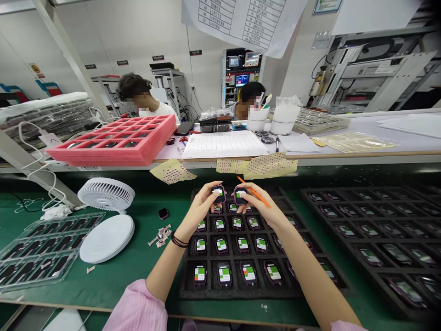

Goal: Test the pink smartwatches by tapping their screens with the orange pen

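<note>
My left hand is closed round a smartwatch with a dark purple case and a lit green and white screen. In my right hand is a second smartwatch of the same look, its thumb on the screen. An orange stick-like tool, perhaps a pen or stylus, is also held across the right hand. Both watches are side by side above a black foam tray, where several more smartwatches with lit screens lie in separate compartments.
Another black foam tray of watches lies at right. At left are a white fan, a clear plastic tray with dark parts, and small scraps. A pink foam tray stands on the shelf. Two people sit beyond it.
</note>
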Available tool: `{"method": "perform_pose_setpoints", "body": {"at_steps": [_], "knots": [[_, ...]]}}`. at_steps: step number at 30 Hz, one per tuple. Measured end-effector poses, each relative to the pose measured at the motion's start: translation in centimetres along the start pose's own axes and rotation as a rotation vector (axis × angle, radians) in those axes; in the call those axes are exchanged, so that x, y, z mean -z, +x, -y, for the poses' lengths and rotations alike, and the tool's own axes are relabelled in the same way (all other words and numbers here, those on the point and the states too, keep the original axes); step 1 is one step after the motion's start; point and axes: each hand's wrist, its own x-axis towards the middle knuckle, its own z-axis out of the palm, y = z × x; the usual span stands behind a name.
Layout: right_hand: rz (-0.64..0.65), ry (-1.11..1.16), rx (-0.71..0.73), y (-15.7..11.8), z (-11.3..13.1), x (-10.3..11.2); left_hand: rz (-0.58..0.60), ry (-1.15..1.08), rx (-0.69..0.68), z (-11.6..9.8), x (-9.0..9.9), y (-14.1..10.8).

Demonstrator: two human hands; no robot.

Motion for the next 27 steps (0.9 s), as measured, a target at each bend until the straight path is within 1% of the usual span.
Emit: {"method": "perform_pose_setpoints", "body": {"at_steps": [5,11,14,16,19,23,27], "knots": [[0.030,0.012,-0.014,0.12,-0.32,0.10,0.026,0.039,0.006,0.21,0.03,0.04],[0.110,-0.032,-0.020,0.27,-0.79,0.40,0.068,0.041,0.011,0.82,0.06,0.24],[0.128,-0.051,-0.018,0.29,-0.86,0.49,0.056,0.049,0.004,0.97,0.05,0.27],[0.115,-0.055,-0.029,0.27,-0.80,0.43,0.049,0.050,0.013,1.01,0.01,0.31],[0.060,-0.048,-0.049,0.22,-0.62,0.22,0.043,0.048,0.022,0.95,-0.11,0.36],[-0.015,-0.055,-0.059,0.17,-0.30,-0.08,0.023,0.066,0.041,0.53,-0.26,0.26],[-0.060,-0.063,-0.077,0.14,0.10,-0.26,0.026,0.095,0.074,0.16,-0.28,0.18]]}}
